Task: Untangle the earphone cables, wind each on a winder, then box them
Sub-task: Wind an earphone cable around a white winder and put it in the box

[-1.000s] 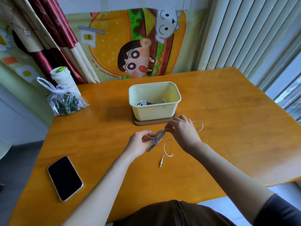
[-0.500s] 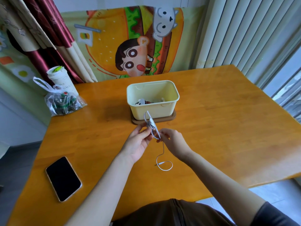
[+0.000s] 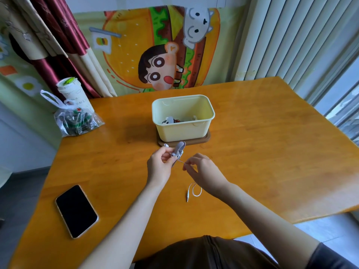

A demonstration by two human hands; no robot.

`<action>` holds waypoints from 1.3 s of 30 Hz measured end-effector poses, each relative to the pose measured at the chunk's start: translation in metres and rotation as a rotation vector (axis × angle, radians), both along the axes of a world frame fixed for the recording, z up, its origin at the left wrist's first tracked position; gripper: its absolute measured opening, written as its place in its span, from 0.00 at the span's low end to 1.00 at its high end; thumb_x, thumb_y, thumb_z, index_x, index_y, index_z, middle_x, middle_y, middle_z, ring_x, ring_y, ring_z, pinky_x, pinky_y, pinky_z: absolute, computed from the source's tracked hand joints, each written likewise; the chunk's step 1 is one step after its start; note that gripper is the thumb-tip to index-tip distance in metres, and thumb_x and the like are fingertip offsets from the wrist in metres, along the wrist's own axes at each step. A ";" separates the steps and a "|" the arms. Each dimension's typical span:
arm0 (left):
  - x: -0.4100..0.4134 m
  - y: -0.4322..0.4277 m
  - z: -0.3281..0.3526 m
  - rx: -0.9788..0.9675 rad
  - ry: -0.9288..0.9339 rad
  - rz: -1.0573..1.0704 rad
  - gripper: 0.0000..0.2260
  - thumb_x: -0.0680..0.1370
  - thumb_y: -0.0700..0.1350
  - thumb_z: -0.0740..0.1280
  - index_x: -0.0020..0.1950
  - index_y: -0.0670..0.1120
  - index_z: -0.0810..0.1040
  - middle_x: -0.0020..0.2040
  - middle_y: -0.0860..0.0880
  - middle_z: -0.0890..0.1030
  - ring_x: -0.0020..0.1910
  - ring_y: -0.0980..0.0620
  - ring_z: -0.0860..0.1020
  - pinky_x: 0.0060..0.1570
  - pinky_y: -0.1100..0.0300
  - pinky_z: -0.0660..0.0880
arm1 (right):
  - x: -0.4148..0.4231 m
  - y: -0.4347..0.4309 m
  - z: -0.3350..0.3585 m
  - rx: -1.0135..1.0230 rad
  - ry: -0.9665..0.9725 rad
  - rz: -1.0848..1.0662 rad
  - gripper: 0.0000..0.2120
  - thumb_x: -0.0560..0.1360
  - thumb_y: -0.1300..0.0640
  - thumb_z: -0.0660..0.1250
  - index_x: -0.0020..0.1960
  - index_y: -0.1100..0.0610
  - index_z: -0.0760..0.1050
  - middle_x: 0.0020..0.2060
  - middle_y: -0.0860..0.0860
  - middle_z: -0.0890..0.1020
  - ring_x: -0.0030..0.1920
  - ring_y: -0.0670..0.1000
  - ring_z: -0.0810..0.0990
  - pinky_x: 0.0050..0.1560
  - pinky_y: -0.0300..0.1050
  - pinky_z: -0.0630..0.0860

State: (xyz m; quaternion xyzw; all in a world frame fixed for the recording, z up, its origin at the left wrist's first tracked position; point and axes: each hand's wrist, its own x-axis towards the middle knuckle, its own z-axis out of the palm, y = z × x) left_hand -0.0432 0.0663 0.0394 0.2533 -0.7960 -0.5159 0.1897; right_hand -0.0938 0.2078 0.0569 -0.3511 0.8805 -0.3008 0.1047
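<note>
above the orange tabletop [image 3: 272,152], left hand [image 3: 159,166] fingers grip a grey winder [image 3: 178,148]; right hand [image 3: 202,171] fingers pinch the white earphone cable [image 3: 195,189].

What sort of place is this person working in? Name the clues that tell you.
Probably a home, perhaps a dining corner: a wooden table, a cartoon cloth hanging behind it, and a red curtain by the wall.
</note>
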 end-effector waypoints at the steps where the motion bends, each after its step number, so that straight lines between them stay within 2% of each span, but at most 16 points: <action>1: 0.002 -0.002 -0.001 -0.098 -0.022 -0.025 0.06 0.73 0.34 0.70 0.48 0.43 0.81 0.43 0.48 0.80 0.40 0.56 0.78 0.40 0.71 0.73 | -0.002 0.001 0.000 0.033 -0.002 0.001 0.10 0.79 0.53 0.61 0.50 0.55 0.80 0.51 0.52 0.77 0.54 0.52 0.74 0.55 0.49 0.72; 2: 0.003 -0.004 -0.002 -0.161 -0.055 -0.058 0.06 0.73 0.34 0.70 0.49 0.42 0.81 0.43 0.49 0.78 0.40 0.57 0.76 0.39 0.74 0.71 | -0.004 0.003 0.000 0.072 -0.002 0.003 0.11 0.79 0.52 0.61 0.52 0.55 0.80 0.53 0.52 0.76 0.56 0.53 0.73 0.57 0.48 0.71; 4: 0.006 -0.005 -0.005 -0.256 -0.149 -0.157 0.06 0.74 0.34 0.70 0.49 0.42 0.81 0.44 0.49 0.76 0.41 0.55 0.75 0.37 0.75 0.69 | -0.007 0.007 0.001 0.159 0.009 0.012 0.12 0.79 0.50 0.60 0.55 0.54 0.78 0.57 0.51 0.74 0.58 0.52 0.71 0.58 0.47 0.70; 8: 0.008 -0.001 -0.007 -0.353 -0.307 -0.295 0.07 0.76 0.35 0.67 0.51 0.44 0.81 0.46 0.50 0.73 0.45 0.51 0.75 0.43 0.65 0.71 | -0.008 0.011 -0.002 0.280 0.064 0.040 0.15 0.80 0.49 0.57 0.60 0.54 0.75 0.60 0.51 0.72 0.59 0.52 0.71 0.58 0.45 0.67; 11: 0.009 -0.001 -0.003 -0.352 -0.407 -0.357 0.08 0.76 0.36 0.68 0.52 0.45 0.80 0.46 0.50 0.73 0.45 0.50 0.75 0.45 0.60 0.73 | -0.010 0.016 -0.007 0.330 0.094 0.058 0.15 0.81 0.48 0.56 0.61 0.53 0.74 0.59 0.51 0.73 0.58 0.52 0.73 0.59 0.45 0.68; 13: 0.011 -0.005 -0.003 -0.249 -0.481 -0.433 0.07 0.75 0.38 0.70 0.52 0.46 0.81 0.45 0.49 0.77 0.43 0.51 0.76 0.43 0.59 0.74 | -0.014 0.021 -0.009 0.369 0.132 0.068 0.15 0.80 0.46 0.57 0.60 0.52 0.74 0.58 0.50 0.74 0.58 0.52 0.74 0.59 0.46 0.69; 15: 0.014 -0.010 -0.003 -0.019 -0.519 -0.515 0.07 0.74 0.38 0.71 0.50 0.47 0.80 0.44 0.48 0.79 0.39 0.51 0.76 0.40 0.59 0.75 | -0.017 0.025 -0.010 0.384 0.162 0.070 0.15 0.79 0.45 0.57 0.59 0.52 0.74 0.57 0.50 0.75 0.58 0.52 0.74 0.58 0.45 0.69; 18: 0.018 -0.013 -0.003 0.272 -0.490 -0.525 0.09 0.75 0.36 0.69 0.54 0.44 0.79 0.45 0.45 0.80 0.41 0.52 0.77 0.38 0.62 0.75 | -0.019 0.028 -0.010 0.321 0.187 0.059 0.14 0.79 0.46 0.57 0.58 0.52 0.73 0.55 0.49 0.75 0.56 0.51 0.74 0.57 0.44 0.68; 20: 0.019 -0.014 -0.001 0.366 -0.458 -0.482 0.11 0.75 0.34 0.68 0.58 0.41 0.77 0.42 0.46 0.80 0.40 0.54 0.77 0.37 0.64 0.75 | -0.019 0.028 -0.009 0.278 0.204 0.046 0.13 0.80 0.47 0.57 0.58 0.53 0.74 0.55 0.50 0.76 0.56 0.52 0.75 0.56 0.44 0.69; 23: 0.019 -0.014 0.004 0.429 -0.456 -0.500 0.12 0.76 0.34 0.68 0.58 0.42 0.77 0.42 0.47 0.80 0.40 0.54 0.78 0.37 0.64 0.75 | -0.019 0.026 -0.010 0.241 0.195 0.025 0.13 0.80 0.49 0.58 0.58 0.54 0.74 0.54 0.51 0.76 0.55 0.53 0.75 0.54 0.45 0.69; 27: 0.018 -0.011 0.012 0.687 -0.325 -0.536 0.11 0.76 0.33 0.66 0.58 0.40 0.77 0.44 0.47 0.82 0.41 0.55 0.80 0.36 0.65 0.74 | -0.014 0.021 -0.014 0.179 0.129 -0.001 0.12 0.80 0.50 0.58 0.56 0.56 0.74 0.51 0.52 0.77 0.51 0.54 0.75 0.48 0.44 0.67; 32: 0.012 -0.001 0.015 0.941 -0.095 -0.342 0.09 0.77 0.33 0.63 0.54 0.43 0.76 0.43 0.45 0.80 0.39 0.53 0.78 0.37 0.66 0.73 | -0.001 0.010 -0.017 0.001 0.056 -0.061 0.10 0.80 0.52 0.58 0.52 0.56 0.75 0.46 0.51 0.78 0.45 0.54 0.77 0.44 0.47 0.71; 36: 0.009 0.006 0.015 1.146 0.075 -0.173 0.08 0.78 0.33 0.61 0.52 0.44 0.75 0.43 0.45 0.80 0.38 0.54 0.78 0.35 0.68 0.74 | 0.000 0.005 -0.017 0.040 0.062 -0.044 0.10 0.80 0.51 0.59 0.54 0.55 0.76 0.45 0.52 0.77 0.47 0.54 0.76 0.45 0.49 0.72; 39: 0.005 0.005 0.018 1.199 0.141 -0.077 0.08 0.78 0.33 0.61 0.52 0.44 0.75 0.44 0.45 0.81 0.37 0.55 0.81 0.35 0.69 0.75 | -0.001 0.006 -0.017 0.071 0.022 -0.045 0.10 0.78 0.51 0.61 0.53 0.53 0.79 0.48 0.50 0.78 0.51 0.52 0.75 0.50 0.48 0.73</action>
